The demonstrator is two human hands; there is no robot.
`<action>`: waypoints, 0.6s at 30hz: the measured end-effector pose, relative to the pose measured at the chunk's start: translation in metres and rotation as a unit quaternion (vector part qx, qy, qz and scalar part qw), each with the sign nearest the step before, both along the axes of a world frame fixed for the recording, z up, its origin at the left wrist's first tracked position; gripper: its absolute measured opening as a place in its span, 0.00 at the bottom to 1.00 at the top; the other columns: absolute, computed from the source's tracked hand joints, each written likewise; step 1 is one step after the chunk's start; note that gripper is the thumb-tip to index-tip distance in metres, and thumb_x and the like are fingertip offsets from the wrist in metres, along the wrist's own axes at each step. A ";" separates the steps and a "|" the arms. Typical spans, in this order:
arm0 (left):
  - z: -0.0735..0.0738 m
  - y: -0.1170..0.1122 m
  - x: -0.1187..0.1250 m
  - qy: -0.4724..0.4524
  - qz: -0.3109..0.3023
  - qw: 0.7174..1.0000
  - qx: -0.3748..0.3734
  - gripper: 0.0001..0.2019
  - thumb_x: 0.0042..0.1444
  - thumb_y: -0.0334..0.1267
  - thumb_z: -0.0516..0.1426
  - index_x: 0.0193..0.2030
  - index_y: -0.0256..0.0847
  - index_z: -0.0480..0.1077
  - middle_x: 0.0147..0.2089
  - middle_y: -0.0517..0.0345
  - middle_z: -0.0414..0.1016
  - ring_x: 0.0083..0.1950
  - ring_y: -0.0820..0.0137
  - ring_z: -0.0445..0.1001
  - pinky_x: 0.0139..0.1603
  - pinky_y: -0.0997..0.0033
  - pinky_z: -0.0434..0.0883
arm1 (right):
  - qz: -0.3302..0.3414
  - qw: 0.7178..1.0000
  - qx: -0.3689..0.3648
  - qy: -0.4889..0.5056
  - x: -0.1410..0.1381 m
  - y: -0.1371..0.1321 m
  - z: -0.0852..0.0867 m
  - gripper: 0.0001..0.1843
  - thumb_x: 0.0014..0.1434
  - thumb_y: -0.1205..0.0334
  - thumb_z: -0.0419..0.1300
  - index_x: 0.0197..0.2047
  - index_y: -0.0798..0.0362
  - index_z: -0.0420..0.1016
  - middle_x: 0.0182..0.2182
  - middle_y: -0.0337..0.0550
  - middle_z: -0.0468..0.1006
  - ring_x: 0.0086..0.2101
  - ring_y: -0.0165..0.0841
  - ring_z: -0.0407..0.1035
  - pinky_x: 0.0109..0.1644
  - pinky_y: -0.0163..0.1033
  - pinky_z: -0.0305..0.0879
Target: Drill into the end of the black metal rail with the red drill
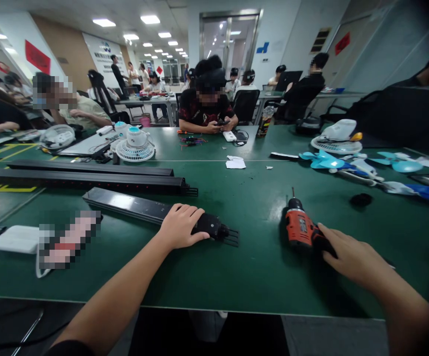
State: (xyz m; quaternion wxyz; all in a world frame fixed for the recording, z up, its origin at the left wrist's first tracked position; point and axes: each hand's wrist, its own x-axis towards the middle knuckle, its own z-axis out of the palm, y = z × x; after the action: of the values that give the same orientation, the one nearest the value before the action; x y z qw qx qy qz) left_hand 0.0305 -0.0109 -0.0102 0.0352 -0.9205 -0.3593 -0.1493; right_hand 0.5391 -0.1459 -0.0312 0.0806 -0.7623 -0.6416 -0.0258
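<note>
My left hand (pixel 180 225) lies over a black metal bar (pixel 129 203), near its right end, with the fingers laid across the top and the thumb stretched apart. Dark prongs (pixel 231 236) stick out of that end. At the right, my right hand (pixel 359 254) is closed round the dark handle of an orange cordless drill (pixel 299 226). The drill lies on its side on the green table (pixel 251 277), its bit pointing away from me. Part of the handle is hidden by my fingers.
Longer black bars (pixel 88 180) lie beyond the left one. A white box (pixel 16 239) and a blurred pinkish object (pixel 69 241) are near left. Fan parts (pixel 135 148) and blue fan blades (pixel 321 159) lie farther back. Across the table sits a person (pixel 207 106) holding a phone.
</note>
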 end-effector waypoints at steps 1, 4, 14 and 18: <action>0.000 -0.001 -0.001 -0.007 0.007 1.000 0.006 0.38 0.74 0.72 0.53 0.71 0.44 0.79 0.64 0.40 0.88 0.63 0.45 0.85 0.78 0.32 0.67 | -0.002 0.999 -0.046 -0.004 -0.002 0.005 0.002 0.39 0.59 0.63 0.64 0.74 0.56 0.80 0.59 0.71 0.91 0.56 0.70 0.88 0.55 0.69 0.87; -0.004 -0.010 0.002 -0.030 0.020 0.999 0.039 0.36 0.75 0.67 0.54 0.73 0.42 0.78 0.67 0.37 0.87 0.70 0.40 0.82 0.84 0.22 0.54 | -0.001 0.997 -0.076 0.005 -0.012 0.017 0.012 0.42 0.59 0.64 0.66 0.76 0.62 0.77 0.60 0.73 0.90 0.54 0.69 0.89 0.50 0.64 0.88; -0.023 -0.017 0.030 -0.055 0.039 0.996 0.053 0.45 0.66 0.76 0.61 0.72 0.37 0.80 0.66 0.32 0.86 0.69 0.39 0.83 0.78 0.31 0.70 | -0.042 0.994 -0.104 0.008 -0.045 0.022 0.037 0.33 0.68 0.65 0.65 0.74 0.58 0.79 0.54 0.71 0.91 0.47 0.65 0.89 0.40 0.55 0.78; -0.021 -0.011 0.031 -0.063 0.031 0.996 0.058 0.39 0.66 0.72 0.61 0.66 0.40 0.83 0.61 0.36 0.88 0.63 0.42 0.85 0.73 0.35 0.73 | -0.025 0.997 -0.069 0.021 -0.060 0.020 0.051 0.36 0.68 0.64 0.64 0.78 0.58 0.75 0.54 0.68 0.91 0.46 0.62 0.88 0.40 0.53 0.77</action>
State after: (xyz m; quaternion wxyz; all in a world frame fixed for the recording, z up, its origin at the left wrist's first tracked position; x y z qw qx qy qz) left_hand 0.0616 -0.0219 -0.0311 0.0708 -0.8941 -0.3800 -0.2262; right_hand 0.4792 -0.1255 0.0196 0.0408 -0.7821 -0.6209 0.0328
